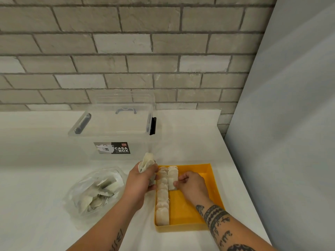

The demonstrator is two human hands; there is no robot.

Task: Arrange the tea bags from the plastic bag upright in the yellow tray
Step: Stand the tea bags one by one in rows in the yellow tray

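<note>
A yellow tray [190,212] lies on the white counter, near the front. Along its left wall stands a row of several pale tea bags [162,201], upright. A shorter second row [172,175] begins beside it at the far end. My right hand [190,184] is inside the tray, and its fingers pinch the nearest tea bag of that second row. My left hand [141,180], just left of the tray's far corner, grips a small bunch of tea bags [147,163] that sticks up above the fist. A clear plastic bag [94,192] with more tea bags lies to the left.
A clear storage box [116,131] with black latches and a "CASA BOX" label stands behind the tray. Behind the counter rises a grey brick wall [126,51]. A grey panel [290,124] closes off the right side, past the counter's edge.
</note>
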